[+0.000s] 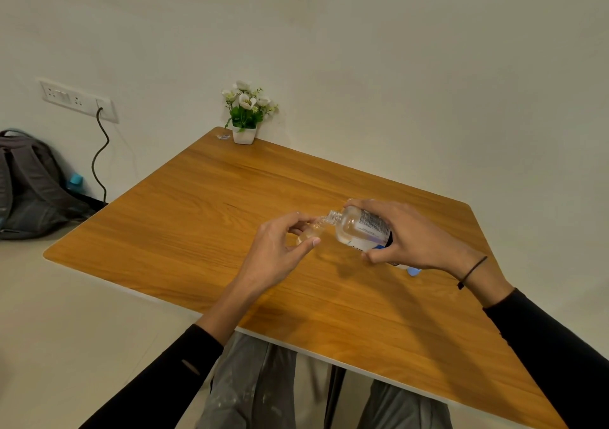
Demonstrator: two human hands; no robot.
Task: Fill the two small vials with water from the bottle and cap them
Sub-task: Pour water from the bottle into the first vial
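The bottle lies tipped nearly on its side above the worktop, its long axis running from the right hand toward the left hand, with the open threaded neck pointing left and slightly up and the base buried in the right palm. Clear water pools along its lower side, and a printed label faces up. The right hand is wrapped around the rear half of the bottle, fingers curled over the top and thumb tucked under, a firm grasp; a thin dark band sits on that wrist. The neck of the bottle meets the mouth of a small clear vial, which sits just left of it, leaning so that its mouth points up and right toward the bottle and its bottom points down and left into the left hand. The left hand is half closed, pinching the vial between thumb below and fingers above, held over the worktop rather than resting on it. How full the vial is cannot be told. Just beyond the heel of the right hand, something small and blue-and-white rests on the worktop, mostly hidden by the hand. Both sleeves are black.
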